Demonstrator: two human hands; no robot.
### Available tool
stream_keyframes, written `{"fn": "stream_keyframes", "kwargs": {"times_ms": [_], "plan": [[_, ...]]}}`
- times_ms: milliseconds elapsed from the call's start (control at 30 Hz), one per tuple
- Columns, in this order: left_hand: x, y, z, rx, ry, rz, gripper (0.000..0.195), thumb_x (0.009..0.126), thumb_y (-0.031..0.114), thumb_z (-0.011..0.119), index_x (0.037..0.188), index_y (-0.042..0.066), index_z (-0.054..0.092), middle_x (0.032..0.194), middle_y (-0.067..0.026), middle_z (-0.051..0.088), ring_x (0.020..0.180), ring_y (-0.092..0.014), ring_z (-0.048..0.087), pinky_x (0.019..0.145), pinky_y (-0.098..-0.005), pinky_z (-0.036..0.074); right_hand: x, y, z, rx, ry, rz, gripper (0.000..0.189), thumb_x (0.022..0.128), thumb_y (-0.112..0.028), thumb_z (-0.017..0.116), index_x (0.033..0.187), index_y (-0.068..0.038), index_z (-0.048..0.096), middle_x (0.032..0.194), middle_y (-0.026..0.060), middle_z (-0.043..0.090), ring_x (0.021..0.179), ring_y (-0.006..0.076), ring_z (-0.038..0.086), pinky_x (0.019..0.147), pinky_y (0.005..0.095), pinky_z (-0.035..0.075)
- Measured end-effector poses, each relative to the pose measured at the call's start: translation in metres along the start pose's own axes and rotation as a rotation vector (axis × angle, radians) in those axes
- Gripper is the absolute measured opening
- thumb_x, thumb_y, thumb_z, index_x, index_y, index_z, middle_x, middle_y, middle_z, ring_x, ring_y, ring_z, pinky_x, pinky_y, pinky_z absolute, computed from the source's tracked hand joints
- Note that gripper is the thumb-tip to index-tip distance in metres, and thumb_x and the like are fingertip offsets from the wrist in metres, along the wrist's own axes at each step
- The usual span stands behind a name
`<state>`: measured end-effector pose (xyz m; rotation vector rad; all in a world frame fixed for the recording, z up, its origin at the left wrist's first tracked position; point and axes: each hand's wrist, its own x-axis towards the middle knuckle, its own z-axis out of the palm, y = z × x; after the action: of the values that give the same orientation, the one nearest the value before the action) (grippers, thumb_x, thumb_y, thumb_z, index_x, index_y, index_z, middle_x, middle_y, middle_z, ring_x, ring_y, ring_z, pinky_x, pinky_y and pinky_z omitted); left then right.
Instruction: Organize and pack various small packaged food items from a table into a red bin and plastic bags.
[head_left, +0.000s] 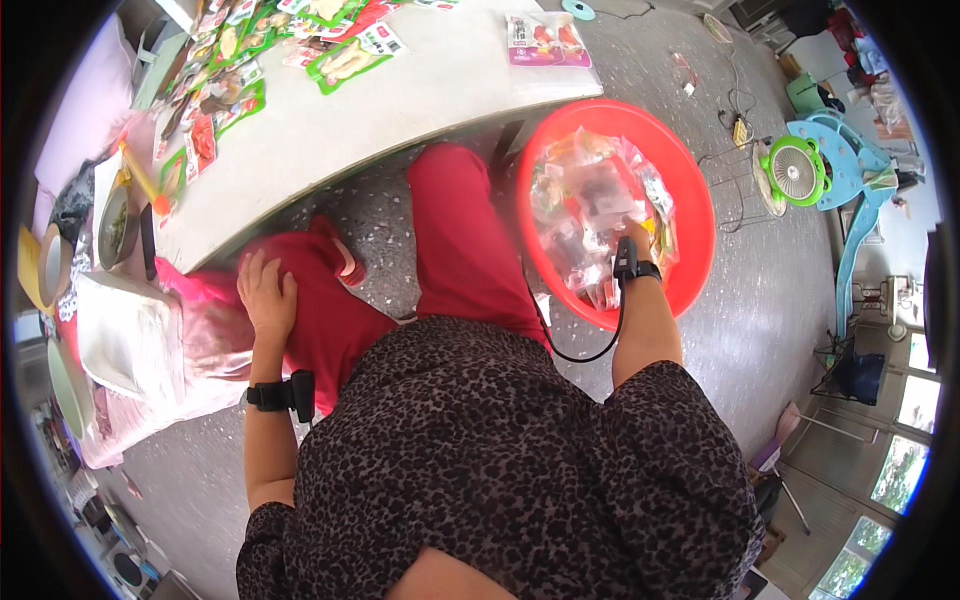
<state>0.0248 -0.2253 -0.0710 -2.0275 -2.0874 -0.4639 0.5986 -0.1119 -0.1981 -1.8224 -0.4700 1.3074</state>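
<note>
My left hand (268, 297) rests flat on my red-trousered left thigh, fingers a little apart, holding nothing. At my right side, my right hand (636, 238) reaches down into a round red plastic basin (696, 247). Its fingers are among a heap of clear plastic packets (566, 240), so whether they grip one is hidden. A cabled black device is strapped to each wrist. In front of me on a white table (420, 105) lies a pile of packaged food pouches (240, 45), many edged in green. A purple and white pouch (547, 39) lies apart near the table's right end.
The table's edge runs just above my knees. Left of me are a white foam box (127, 337), a metal bowl (118, 226) and an orange-and-yellow stick (142, 178). On the floor to the right are a green fan (795, 171), loose cables and a power strip (741, 132).
</note>
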Motion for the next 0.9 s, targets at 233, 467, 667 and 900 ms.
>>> {"fn": "stream_keyframes", "kwargs": {"times_ms": [233,467,667,900], "plan": [[-0.001,0.001,-0.007,-0.032,0.063,-0.056,0.023,0.062,0.015,0.054,0.085,0.008,0.051,0.103,-0.0106,0.044,0.103,-0.028,0.035,0.084,-0.0396,0.026,-0.032,-0.008,0.035,-0.120,-0.102,-0.066,0.017,0.066,-0.024,0.051,0.070,-0.008,0.048,0.055,0.0025,0.046,0.050,0.0162,0.048,0.041,0.0296,0.037],[-0.008,-0.008,-0.001,-0.185,0.209,-0.157,0.025,0.061,0.012,0.055,0.085,0.005,0.050,0.097,-0.0117,0.046,0.097,-0.029,0.040,0.083,-0.0377,0.030,-0.094,-0.110,0.144,-0.128,-0.301,-0.378,0.017,0.072,-0.010,0.048,0.088,-0.005,0.047,0.075,0.0026,0.049,0.067,0.0104,0.049,0.055,0.0231,0.039],[-0.016,-0.090,-0.047,0.126,0.418,-0.338,0.028,0.062,0.011,0.052,0.089,0.003,0.049,0.096,-0.0130,0.046,0.094,-0.030,0.041,0.081,-0.0382,0.032,-0.136,-0.083,0.232,-0.461,-0.450,-1.156,0.024,0.071,-0.010,0.049,0.090,0.003,0.045,0.088,0.0131,0.050,0.085,0.0218,0.048,0.069,0.0291,0.039],[-0.051,-0.185,-0.094,0.437,0.175,-0.882,0.036,0.068,0.024,0.046,0.101,0.008,0.046,0.099,-0.0140,0.047,0.095,-0.029,0.042,0.078,-0.0396,0.034,-0.168,-0.048,0.267,-0.997,-0.277,-1.602,0.029,0.064,-0.016,0.053,0.091,-0.007,0.048,0.100,0.0109,0.046,0.098,0.0262,0.041,0.081,0.0391,0.029]]}}
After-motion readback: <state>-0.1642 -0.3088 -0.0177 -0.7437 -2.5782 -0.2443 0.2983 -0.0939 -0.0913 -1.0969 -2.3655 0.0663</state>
